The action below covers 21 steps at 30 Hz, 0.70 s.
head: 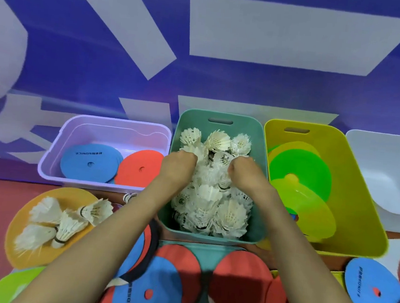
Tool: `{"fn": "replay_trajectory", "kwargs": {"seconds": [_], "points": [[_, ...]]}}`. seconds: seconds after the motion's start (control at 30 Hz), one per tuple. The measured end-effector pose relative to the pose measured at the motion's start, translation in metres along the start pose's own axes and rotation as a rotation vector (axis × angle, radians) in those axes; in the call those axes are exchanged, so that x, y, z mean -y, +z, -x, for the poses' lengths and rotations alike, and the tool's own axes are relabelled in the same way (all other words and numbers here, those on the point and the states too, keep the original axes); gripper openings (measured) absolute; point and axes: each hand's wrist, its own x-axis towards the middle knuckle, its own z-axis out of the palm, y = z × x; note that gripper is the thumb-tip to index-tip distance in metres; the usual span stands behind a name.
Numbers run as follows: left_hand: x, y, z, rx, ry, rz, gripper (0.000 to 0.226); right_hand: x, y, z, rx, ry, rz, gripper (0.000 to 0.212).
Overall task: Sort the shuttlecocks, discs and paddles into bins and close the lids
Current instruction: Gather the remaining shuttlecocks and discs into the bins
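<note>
Two hands, the left hand [179,166] and the right hand [243,171], sunk in the teal bin [222,116] of shuttlecocks [213,201].
Their fingers curl down into the feathers and are hidden, so I cannot tell whether they hold any. This bin stands open at the floor's far edge, between a purple bin [54,152] holding a blue disc [90,162] and a red disc [141,170], and a yellow bin [352,178] holding green discs [300,168]. Four loose shuttlecocks [69,224] lie on an orange disc [29,208] near the left.

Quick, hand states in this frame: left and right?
Left hand: fingers curled into the shuttlecocks in the teal bin; grip cannot be told.
Right hand: same, fingers hidden; cannot be told.
</note>
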Motion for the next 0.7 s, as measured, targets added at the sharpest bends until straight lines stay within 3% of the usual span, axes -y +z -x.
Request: {"fn": "replay_trajectory", "kwargs": {"seconds": [0.1, 0.2, 0.37, 0.57, 0.7], "points": [[0.003, 0.004, -0.007, 0.047, 0.005, 0.014, 0.037, 0.000, 0.001, -0.001, 0.073, -0.005, -0.003, 0.029], [0.003, 0.006, -0.011, 0.096, 0.018, 0.013, 0.038, -0.003, 0.003, 0.004, 0.130, -0.007, 0.031, 0.022], [0.005, 0.007, -0.004, 0.125, 0.047, 0.045, 0.030, -0.006, -0.010, 0.018, 0.048, -0.047, 0.051, 0.037], [0.015, -0.009, 0.027, 0.047, 0.124, 0.240, 0.048, 0.012, -0.027, 0.054, -0.085, -0.110, -0.039, 0.038], [0.035, -0.018, 0.077, -0.151, 0.107, 0.446, 0.040, 0.048, -0.027, 0.088, -0.229, -0.306, -0.132, 0.044]]}}
